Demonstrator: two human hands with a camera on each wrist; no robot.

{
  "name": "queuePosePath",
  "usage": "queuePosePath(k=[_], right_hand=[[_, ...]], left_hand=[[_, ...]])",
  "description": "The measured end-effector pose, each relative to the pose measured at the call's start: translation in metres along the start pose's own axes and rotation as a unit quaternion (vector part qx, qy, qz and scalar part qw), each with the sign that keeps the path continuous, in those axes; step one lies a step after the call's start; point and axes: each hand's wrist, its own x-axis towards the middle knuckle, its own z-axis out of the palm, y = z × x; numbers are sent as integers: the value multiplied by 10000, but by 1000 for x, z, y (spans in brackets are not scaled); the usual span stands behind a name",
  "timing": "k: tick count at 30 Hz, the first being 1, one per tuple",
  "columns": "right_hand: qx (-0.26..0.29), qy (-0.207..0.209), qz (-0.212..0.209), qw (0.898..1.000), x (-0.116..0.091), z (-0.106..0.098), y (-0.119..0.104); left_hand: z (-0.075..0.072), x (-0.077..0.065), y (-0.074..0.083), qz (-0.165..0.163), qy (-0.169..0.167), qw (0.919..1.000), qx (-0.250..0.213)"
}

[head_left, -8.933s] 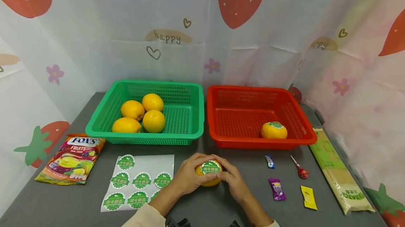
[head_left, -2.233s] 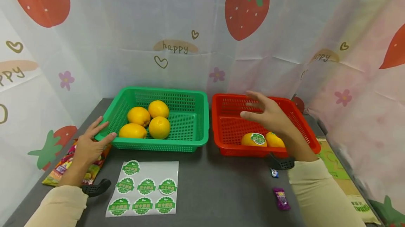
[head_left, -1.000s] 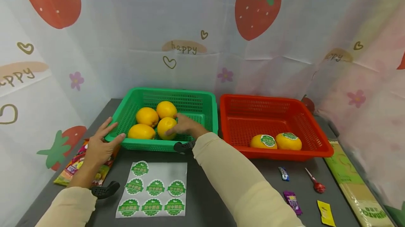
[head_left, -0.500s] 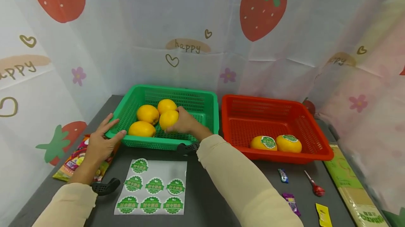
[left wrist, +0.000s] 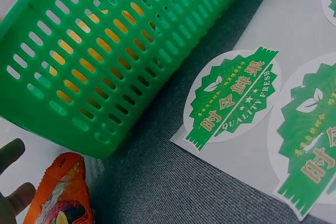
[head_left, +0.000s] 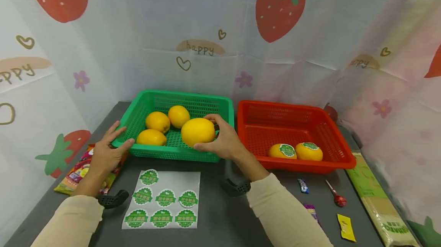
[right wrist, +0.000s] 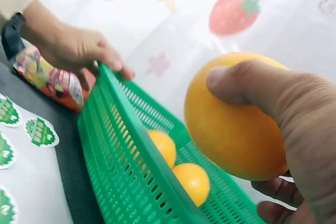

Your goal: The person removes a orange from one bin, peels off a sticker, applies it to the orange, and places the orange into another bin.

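Lifts the orange [head_left: 198,131] higher than half a second ago, over the green basket [head_left: 172,154], pinched in the right hand [head_left: 224,138]; likely feels firm, weighty, smooth, best clasped round the middle; rests the left hand [head_left: 107,155], fingers apart, on the basket

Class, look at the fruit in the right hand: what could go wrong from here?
The round fruit, held between thumb and fingers, might slip from the right hand into the green basket. The left hand, resting at that basket's corner, could nudge it out of place. Dropped nearer the person, the fruit might land on the sticker sheet.
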Motion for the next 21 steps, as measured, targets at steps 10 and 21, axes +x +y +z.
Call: queuePosePath(k=[10, 21], right_hand=[[1098, 496, -972, 9879, -80, -16, 9], [316, 853, 232, 9956, -140, -10, 42]], left_hand=[[-1, 2, 0, -79, 50, 10000, 1], [-1, 1, 1, -59, -37, 9999, 110]])
